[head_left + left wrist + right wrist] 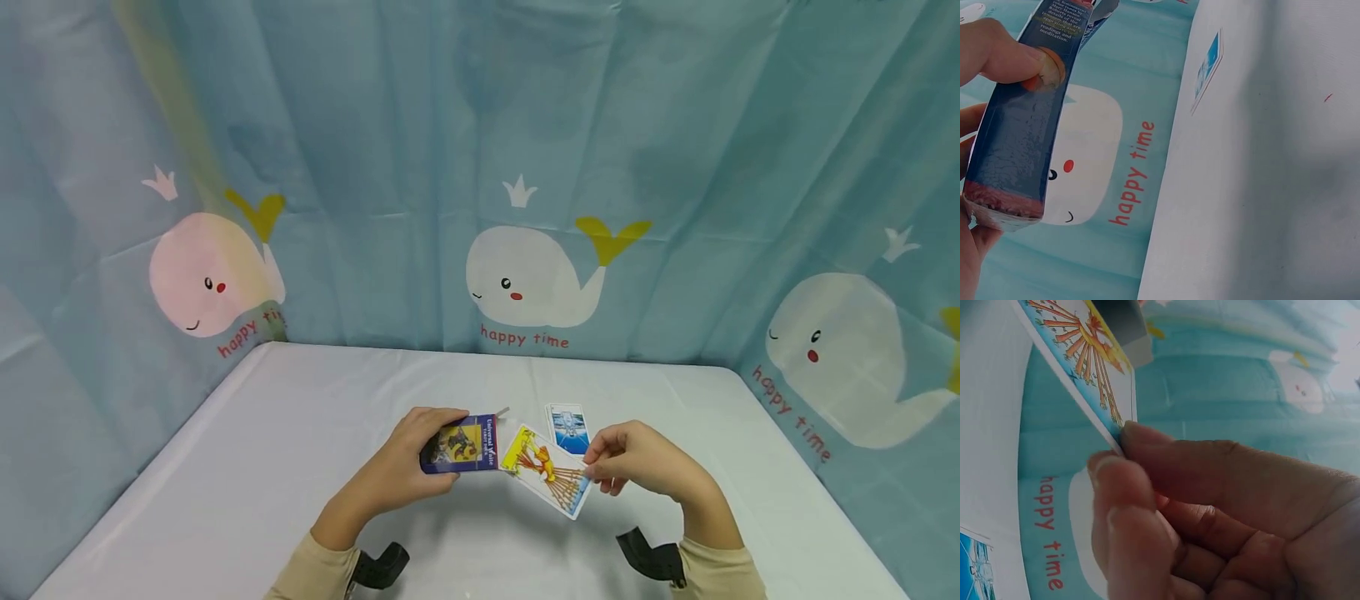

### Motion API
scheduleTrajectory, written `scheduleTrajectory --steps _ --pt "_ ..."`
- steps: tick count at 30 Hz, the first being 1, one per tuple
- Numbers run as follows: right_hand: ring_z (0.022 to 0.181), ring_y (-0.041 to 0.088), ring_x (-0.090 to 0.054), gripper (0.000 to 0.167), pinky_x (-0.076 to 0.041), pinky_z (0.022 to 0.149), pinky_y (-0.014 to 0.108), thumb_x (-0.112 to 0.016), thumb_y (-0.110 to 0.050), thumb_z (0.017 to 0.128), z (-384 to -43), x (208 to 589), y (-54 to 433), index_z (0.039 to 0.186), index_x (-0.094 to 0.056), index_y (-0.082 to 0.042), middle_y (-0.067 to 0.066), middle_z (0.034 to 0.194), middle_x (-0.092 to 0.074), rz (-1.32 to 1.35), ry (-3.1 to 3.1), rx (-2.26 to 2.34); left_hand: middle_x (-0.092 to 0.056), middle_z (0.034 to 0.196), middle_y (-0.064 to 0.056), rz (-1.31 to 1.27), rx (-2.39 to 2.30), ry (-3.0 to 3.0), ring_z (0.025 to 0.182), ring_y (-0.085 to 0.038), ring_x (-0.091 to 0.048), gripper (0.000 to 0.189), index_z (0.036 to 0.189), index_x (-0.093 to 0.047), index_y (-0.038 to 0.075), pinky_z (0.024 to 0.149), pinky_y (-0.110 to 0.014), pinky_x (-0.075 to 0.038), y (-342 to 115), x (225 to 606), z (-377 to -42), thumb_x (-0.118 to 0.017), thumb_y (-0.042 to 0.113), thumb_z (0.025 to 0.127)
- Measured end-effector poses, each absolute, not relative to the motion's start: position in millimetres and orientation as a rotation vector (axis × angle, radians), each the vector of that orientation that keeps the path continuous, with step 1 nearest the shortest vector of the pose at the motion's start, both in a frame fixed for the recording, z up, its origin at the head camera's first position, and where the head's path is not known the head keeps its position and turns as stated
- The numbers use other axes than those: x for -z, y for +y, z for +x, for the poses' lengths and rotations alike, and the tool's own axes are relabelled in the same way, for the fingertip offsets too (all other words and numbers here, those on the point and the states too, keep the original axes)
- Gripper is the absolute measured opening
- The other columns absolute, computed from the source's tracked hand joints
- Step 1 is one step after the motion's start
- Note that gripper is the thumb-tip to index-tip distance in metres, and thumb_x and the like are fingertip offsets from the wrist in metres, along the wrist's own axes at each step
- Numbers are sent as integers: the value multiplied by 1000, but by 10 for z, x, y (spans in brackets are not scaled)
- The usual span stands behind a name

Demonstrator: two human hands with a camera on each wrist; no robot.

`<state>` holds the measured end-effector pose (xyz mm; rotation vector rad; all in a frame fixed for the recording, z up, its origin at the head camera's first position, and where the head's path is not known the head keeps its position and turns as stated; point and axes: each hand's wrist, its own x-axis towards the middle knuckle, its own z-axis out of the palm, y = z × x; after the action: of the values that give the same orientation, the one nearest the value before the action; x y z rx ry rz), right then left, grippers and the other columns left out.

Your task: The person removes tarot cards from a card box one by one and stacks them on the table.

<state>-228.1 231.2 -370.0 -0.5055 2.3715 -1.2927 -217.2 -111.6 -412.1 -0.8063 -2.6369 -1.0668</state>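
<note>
My left hand (pixel 397 468) grips a dark blue tarot card box (pixel 459 446) above the table, its printed front facing up. In the left wrist view the thumb presses the narrow side of the box (pixel 1019 137). A small flap stands out at the box's right end. My right hand (pixel 651 461) pinches a tarot card (pixel 551 472) by its lower right corner, between thumb and fingers. The card slants, its upper left end close to the box's right end. Its edge looks thick in the right wrist view; whether more cards lie under it I cannot tell.
Behind the right hand, a blue-pictured tarot card (pixel 568 428) lies on the white table (pixel 300 433); whether it is a stack I cannot tell. A blue curtain (pixel 375 167) with whale prints hangs around the table's back and sides. Black straps (pixel 381 567) sit at both wrists.
</note>
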Motion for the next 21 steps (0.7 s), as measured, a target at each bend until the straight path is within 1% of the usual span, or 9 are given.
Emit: scheduleTrajectory --steps 3,6,12,14,18,21 --pt "61 13 -61 16 -56 59 29 -70 -10 88 -2281 3704 2349 89 -65 5 7 74 -66 -516 2337 1305 -58 136 4 -805 1068 -2645 118 -14 -45 71 142 -53 23 90 -36 -46 -1104 4125 -2170 -80 17 76" --pt "61 12 -62 18 -56 60 29 -69 -11 90 -2261 3685 2427 90 -64 6 8 75 -66 -522 2326 1313 -58 137 3 -821 1066 -2653 119 -14 -45 72 143 -52 23 91 -36 -46 -1083 4125 -2172 -80 18 77" --pt "64 14 -63 23 -57 63 33 -69 -15 91 -2216 3587 2525 92 -64 7 7 75 -65 -518 2356 1361 -57 136 5 -782 1085 -2666 117 -12 -44 72 142 -53 24 90 -34 -46 -1096 4102 -2177 -80 18 76" --pt "65 15 -64 24 -58 65 34 -68 -16 92 -2199 3581 2548 93 -63 8 8 76 -65 -502 2361 1390 -57 136 5 -778 1093 -2671 118 -13 -44 72 142 -53 24 90 -35 -46 -1100 4113 -2173 -80 18 76" --pt "69 15 -67 26 -58 69 34 -67 -18 93 -2194 3625 2586 97 -62 7 6 79 -68 -438 2364 1486 -57 137 5 -794 1091 -2665 118 -14 -44 72 143 -52 24 90 -35 -45 -1114 4116 -2162 -80 19 77" --pt "71 13 -68 28 -59 71 31 -66 -19 94 -2217 3674 2570 99 -62 8 3 80 -69 -352 2359 1590 -57 136 4 -815 1079 -2642 118 -15 -45 72 143 -51 23 89 -35 -45 -1129 4104 -2169 -79 18 77"
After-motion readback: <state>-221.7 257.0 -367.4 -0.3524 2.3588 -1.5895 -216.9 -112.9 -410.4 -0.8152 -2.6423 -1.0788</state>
